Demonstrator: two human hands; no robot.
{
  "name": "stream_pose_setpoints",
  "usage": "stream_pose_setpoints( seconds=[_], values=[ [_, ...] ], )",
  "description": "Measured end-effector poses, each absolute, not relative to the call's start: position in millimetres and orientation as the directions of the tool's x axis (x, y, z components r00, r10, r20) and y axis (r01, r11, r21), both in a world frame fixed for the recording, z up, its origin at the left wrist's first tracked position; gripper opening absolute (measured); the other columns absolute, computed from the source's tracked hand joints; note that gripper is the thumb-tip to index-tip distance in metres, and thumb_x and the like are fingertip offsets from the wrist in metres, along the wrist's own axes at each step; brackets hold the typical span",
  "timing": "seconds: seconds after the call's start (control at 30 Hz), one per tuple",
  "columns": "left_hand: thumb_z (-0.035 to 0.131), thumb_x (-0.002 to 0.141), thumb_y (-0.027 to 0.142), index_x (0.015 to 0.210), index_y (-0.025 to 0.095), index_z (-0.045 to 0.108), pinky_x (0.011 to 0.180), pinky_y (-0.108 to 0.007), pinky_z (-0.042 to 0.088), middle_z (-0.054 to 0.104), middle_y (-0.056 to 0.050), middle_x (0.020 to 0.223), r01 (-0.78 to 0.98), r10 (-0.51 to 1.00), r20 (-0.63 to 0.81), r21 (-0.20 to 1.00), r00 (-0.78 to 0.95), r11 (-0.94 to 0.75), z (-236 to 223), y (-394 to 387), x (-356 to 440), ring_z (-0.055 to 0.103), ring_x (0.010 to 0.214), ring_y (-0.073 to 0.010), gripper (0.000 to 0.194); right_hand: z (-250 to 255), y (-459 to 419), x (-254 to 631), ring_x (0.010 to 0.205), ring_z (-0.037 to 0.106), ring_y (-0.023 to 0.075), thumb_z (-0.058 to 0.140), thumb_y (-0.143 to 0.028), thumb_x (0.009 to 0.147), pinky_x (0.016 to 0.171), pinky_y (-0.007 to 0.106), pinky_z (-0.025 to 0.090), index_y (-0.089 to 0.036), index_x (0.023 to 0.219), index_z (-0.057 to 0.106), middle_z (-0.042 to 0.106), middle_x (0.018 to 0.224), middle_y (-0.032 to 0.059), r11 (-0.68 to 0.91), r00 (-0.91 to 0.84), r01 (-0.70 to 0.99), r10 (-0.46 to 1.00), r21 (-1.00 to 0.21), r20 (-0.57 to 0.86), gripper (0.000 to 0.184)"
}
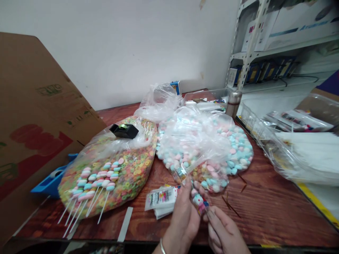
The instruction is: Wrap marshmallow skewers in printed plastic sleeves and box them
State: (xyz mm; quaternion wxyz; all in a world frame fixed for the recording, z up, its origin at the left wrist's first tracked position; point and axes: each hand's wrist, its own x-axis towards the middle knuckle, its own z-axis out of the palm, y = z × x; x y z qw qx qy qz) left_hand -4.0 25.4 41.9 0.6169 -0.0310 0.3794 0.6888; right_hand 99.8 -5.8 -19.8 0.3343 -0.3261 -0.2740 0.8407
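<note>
Low at the front of the table, my left hand [184, 215] is closed around a small clear packet of marshmallows [198, 200] with pink, white and blue showing. My right hand [224, 229] pinches the packet's lower end. Beside my left hand lies a stack of flat printed clear bags [162, 199]. Just behind my hands, a large clear bag of pastel marshmallows [235, 151] rests on the table. Marshmallow skewers [96, 181] on white sticks lie on a bag of coloured cereal rings [135, 169] to the left.
A black tape dispenser [124, 131] sits on the cereal bag; a blue dispenser [50, 183] stands beside a tall cardboard box [39, 106]. Brown twist ties [230, 204] lie near my right hand. A steel flask [233, 104] and clear bin [267, 144] stand right.
</note>
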Motion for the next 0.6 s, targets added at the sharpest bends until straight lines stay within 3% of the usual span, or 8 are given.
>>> stream_pose_setpoints(
  seconds=[0.07,0.13,0.2,0.27,0.33,0.4,0.5,0.6],
  values=[
    [0.075,0.074,0.035,0.087,0.017,0.058,0.052,-0.018,0.047,0.057,0.001,0.071,-0.874,0.823,-0.525,0.481,-0.217,0.077,40.2,21.3,4.2,0.057,0.058,-0.0091,0.028,-19.2,-3.4,98.4,0.035,0.008,0.0014,0.063,-0.068,0.075,0.033,0.013,0.011,-0.022,0.08,0.049,0.023,0.041,-0.0165,-0.622,-0.537,-0.356,0.747,-0.698,-0.391,0.048],
    [0.075,0.074,0.035,0.087,0.016,0.058,0.053,-0.019,0.048,0.058,0.0,0.071,-0.866,0.824,-0.52,0.493,-0.224,0.076,39.0,19.9,6.4,0.057,0.06,-0.01,0.029,-20.6,-1.9,100.5,0.034,0.013,0.0027,0.055,-0.07,0.08,0.032,0.014,0.015,-0.021,0.078,0.05,0.026,0.041,-0.0149,-0.557,-0.524,-0.247,0.765,-0.793,-0.374,0.049],
    [0.076,0.074,0.031,0.085,0.015,0.058,0.057,-0.021,0.05,0.058,0.0,0.071,-0.853,0.826,-0.502,0.519,-0.256,0.052,38.9,21.2,3.3,0.058,0.061,-0.0105,0.026,-23.5,-1.3,105.8,0.035,0.033,0.0061,0.048,-0.063,0.087,0.035,0.017,0.029,-0.02,0.082,0.054,0.043,0.047,-0.0088,-0.331,-0.418,-0.087,0.868,-0.939,-0.268,0.044],
    [0.075,0.075,0.027,0.083,0.015,0.059,0.061,-0.022,0.051,0.058,0.0,0.071,-0.833,0.829,-0.476,0.553,-0.294,0.023,39.5,23.1,-0.5,0.058,0.062,-0.0107,0.022,-26.6,-0.1,112.5,0.061,0.062,0.0147,0.051,-0.049,0.091,0.053,0.023,0.049,-0.02,0.1,0.059,0.065,0.074,0.002,0.038,-0.243,0.148,0.97,-0.988,0.001,0.031],
    [0.074,0.076,0.027,0.083,0.015,0.06,0.063,-0.022,0.051,0.059,0.0,0.071,-0.815,0.836,-0.459,0.579,-0.302,0.023,40.0,23.5,-0.9,0.059,0.064,-0.0113,0.02,-28.5,2.8,118.3,0.093,0.066,0.0225,0.057,-0.035,0.089,0.078,0.032,0.053,-0.022,0.118,0.055,0.068,0.104,0.0083,0.363,-0.163,0.381,0.932,-0.85,0.325,0.032],
    [0.073,0.077,0.03,0.083,0.014,0.062,0.063,-0.022,0.05,0.061,-0.002,0.072,-0.804,0.85,-0.451,0.592,-0.273,0.057,39.9,21.9,2.6,0.06,0.066,-0.0122,0.021,-28.4,7.2,121.8,0.101,0.064,0.0256,0.059,-0.025,0.088,0.085,0.037,0.052,-0.023,0.123,0.054,0.065,0.111,0.0106,0.568,-0.247,0.51,0.816,-0.646,0.522,0.036],
    [0.072,0.078,0.035,0.082,0.013,0.063,0.065,-0.023,0.049,0.064,-0.004,0.074,-0.794,0.869,-0.439,0.6,-0.227,0.096,38.8,18.9,8.3,0.06,0.067,-0.0132,0.024,-25.2,12.9,123.3,0.095,0.064,0.0253,0.056,-0.016,0.087,0.081,0.039,0.052,-0.022,0.118,0.058,0.064,0.105,0.0117,0.676,-0.328,0.543,0.717,-0.498,0.615,0.031],
    [0.072,0.078,0.037,0.081,0.014,0.063,0.066,-0.025,0.049,0.065,-0.003,0.072,-0.781,0.869,-0.43,0.618,-0.246,0.085,37.6,20.1,7.5,0.06,0.066,-0.0132,0.025,-21.7,12.8,121.5,0.095,0.063,0.0225,0.05,-0.014,0.09,0.08,0.034,0.053,-0.022,0.115,0.057,0.061,0.105,0.0107,0.642,-0.307,0.482,0.761,-0.596,0.572,0.028]
  ],
)
